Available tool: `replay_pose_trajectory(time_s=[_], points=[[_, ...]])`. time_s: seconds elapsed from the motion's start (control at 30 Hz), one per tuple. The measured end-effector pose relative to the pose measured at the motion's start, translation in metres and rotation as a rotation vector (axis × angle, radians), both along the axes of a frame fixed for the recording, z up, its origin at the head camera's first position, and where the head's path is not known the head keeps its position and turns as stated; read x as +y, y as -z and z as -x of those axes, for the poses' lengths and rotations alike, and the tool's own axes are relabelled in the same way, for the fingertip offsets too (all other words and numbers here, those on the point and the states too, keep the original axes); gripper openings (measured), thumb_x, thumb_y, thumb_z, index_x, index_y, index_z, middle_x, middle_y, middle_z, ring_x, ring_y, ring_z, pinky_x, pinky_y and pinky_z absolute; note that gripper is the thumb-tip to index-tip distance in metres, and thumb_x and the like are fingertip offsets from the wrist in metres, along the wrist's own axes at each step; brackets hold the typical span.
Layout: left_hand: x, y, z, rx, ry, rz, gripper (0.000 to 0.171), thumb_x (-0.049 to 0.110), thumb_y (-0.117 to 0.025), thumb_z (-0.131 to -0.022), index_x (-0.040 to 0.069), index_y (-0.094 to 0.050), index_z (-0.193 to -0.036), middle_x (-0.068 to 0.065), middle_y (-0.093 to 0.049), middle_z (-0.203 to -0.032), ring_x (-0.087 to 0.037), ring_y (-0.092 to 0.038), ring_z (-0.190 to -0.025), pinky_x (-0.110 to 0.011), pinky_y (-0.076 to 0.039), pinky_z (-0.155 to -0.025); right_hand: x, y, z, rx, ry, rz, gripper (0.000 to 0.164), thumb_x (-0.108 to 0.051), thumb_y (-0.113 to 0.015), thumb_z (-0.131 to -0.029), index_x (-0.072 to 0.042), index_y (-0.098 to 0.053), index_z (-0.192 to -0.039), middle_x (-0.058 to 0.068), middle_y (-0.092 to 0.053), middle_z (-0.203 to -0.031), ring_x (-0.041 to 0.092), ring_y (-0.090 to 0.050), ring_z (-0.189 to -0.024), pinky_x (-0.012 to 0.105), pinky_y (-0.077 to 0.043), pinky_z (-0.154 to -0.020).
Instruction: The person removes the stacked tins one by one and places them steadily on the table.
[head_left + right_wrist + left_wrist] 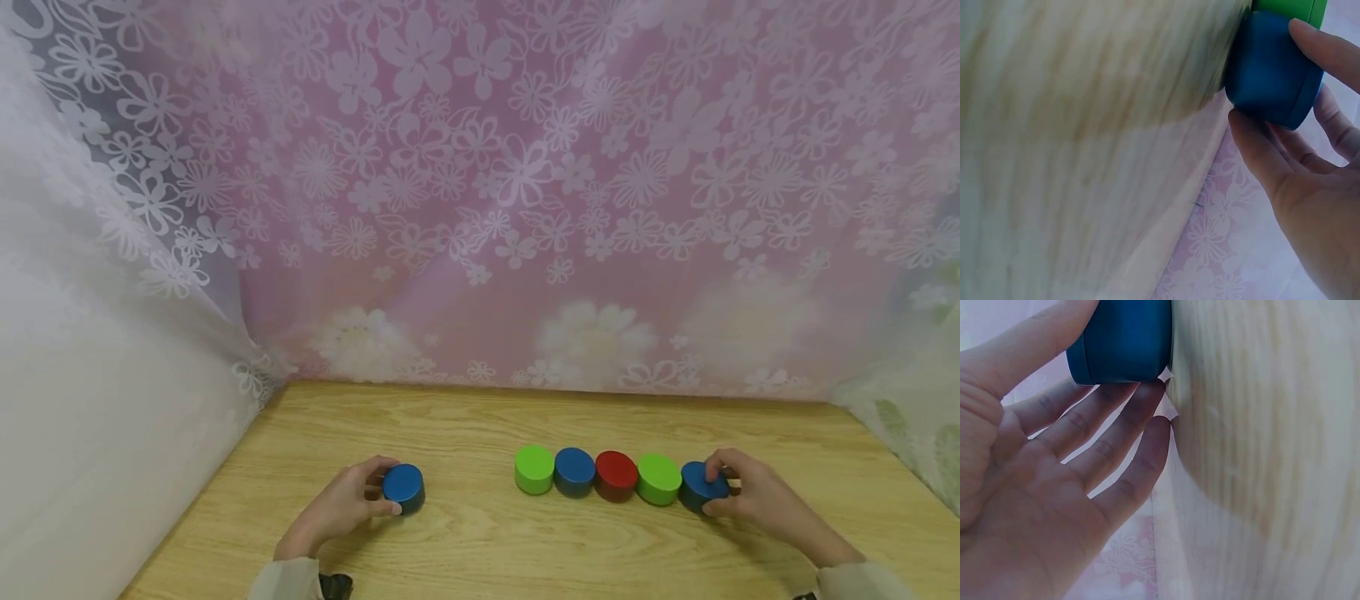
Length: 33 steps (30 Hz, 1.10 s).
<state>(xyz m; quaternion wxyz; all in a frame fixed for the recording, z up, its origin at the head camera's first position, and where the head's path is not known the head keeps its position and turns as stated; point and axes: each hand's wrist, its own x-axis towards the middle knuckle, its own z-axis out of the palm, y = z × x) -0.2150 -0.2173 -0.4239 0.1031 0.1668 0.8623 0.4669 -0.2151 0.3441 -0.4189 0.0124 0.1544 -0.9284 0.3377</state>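
Observation:
On the left part of the table, my left hand (348, 500) grips a short blue cylinder (404, 489), thumb at its near side and fingers behind it. The left wrist view shows this blue cylinder (1124, 344) standing on the wood. At the right end of a row, my right hand (753, 492) holds another blue cylinder (697, 493) between thumb and fingers, one finger over its top edge. It sits against a green cylinder (659, 480). Further left in the row come a red cylinder (616, 477), a blue cylinder (574, 472) and a green cylinder (534, 469), side by side.
Everything stands on a light wooden table (465, 550). A pink flowered curtain (450, 208) hangs along its back edge, and white cloth (112, 375) drops at the left side. Bare wood lies between the left blue cylinder and the row.

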Motion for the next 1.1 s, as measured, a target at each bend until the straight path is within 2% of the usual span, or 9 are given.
replay_pose_trajectory(time_s=[0.1,0.2,0.3,0.37,0.63,0.87,1.1], points=[[-0.001,0.001,-0.001,0.010,0.003,-0.001,0.059,0.009,-0.081,-0.087,-0.006,-0.054,-0.137,-0.015,-0.064,-0.124,-0.038,-0.061,-0.113,-0.054,-0.052,-0.095,-0.002,0.001,-0.001,0.014,0.001,0.002,0.040,0.001,-0.089,-0.072,-0.005,-0.054,-0.092,0.016,-0.060,-0.107,0.049,-0.062,-0.104,0.051,-0.058,-0.077],[0.000,-0.001,-0.001,0.012,0.004,-0.001,0.060,0.009,-0.081,-0.087,-0.007,-0.053,-0.138,-0.016,-0.064,-0.124,-0.040,-0.061,-0.113,-0.054,-0.052,-0.095,-0.001,0.000,-0.002,0.022,-0.013,0.011,0.039,0.001,-0.088,-0.074,-0.004,-0.055,-0.094,0.026,-0.060,-0.114,0.050,-0.062,-0.105,0.051,-0.058,-0.078],[0.000,-0.004,-0.002,0.009,0.000,0.013,0.063,0.007,-0.082,-0.086,-0.009,-0.051,-0.139,-0.020,-0.063,-0.126,-0.043,-0.061,-0.114,-0.053,-0.053,-0.093,-0.001,-0.004,-0.002,0.011,-0.029,0.044,0.035,0.001,-0.084,-0.079,0.000,-0.057,-0.101,0.036,-0.056,-0.124,0.053,-0.060,-0.107,0.050,-0.058,-0.080],[0.001,-0.006,-0.002,0.012,0.005,0.024,0.065,0.005,-0.082,-0.086,-0.010,-0.050,-0.140,-0.024,-0.061,-0.128,-0.046,-0.060,-0.114,-0.053,-0.053,-0.092,0.000,-0.006,-0.003,0.007,-0.027,0.067,0.036,0.000,-0.082,-0.083,0.004,-0.057,-0.108,0.039,-0.053,-0.127,0.054,-0.059,-0.109,0.050,-0.057,-0.081],[0.011,-0.011,0.001,0.005,0.034,0.044,0.066,-0.002,-0.081,-0.084,-0.012,-0.048,-0.141,-0.031,-0.057,-0.131,-0.048,-0.059,-0.115,-0.051,-0.055,-0.090,0.004,-0.011,-0.008,0.016,0.038,0.089,0.050,-0.007,-0.078,-0.090,0.011,-0.053,-0.128,0.033,-0.056,-0.126,0.054,-0.058,-0.112,0.047,-0.058,-0.081],[0.027,-0.012,0.007,0.018,0.038,0.042,0.065,-0.003,-0.080,-0.084,-0.010,-0.050,-0.141,-0.029,-0.058,-0.130,-0.047,-0.059,-0.116,-0.051,-0.054,-0.091,0.004,-0.012,-0.007,0.075,0.055,0.065,0.047,-0.007,-0.077,-0.091,0.009,-0.054,-0.128,0.031,-0.058,-0.125,0.048,-0.060,-0.109,0.043,-0.059,-0.081],[0.043,-0.012,0.012,0.036,0.038,0.042,0.063,-0.007,-0.079,-0.084,-0.010,-0.051,-0.140,-0.029,-0.059,-0.130,-0.047,-0.059,-0.115,-0.051,-0.054,-0.091,0.004,-0.015,-0.008,0.094,0.072,0.048,0.046,-0.009,-0.077,-0.091,0.006,-0.055,-0.128,0.028,-0.059,-0.125,0.032,-0.065,-0.105,0.032,-0.059,-0.079]])
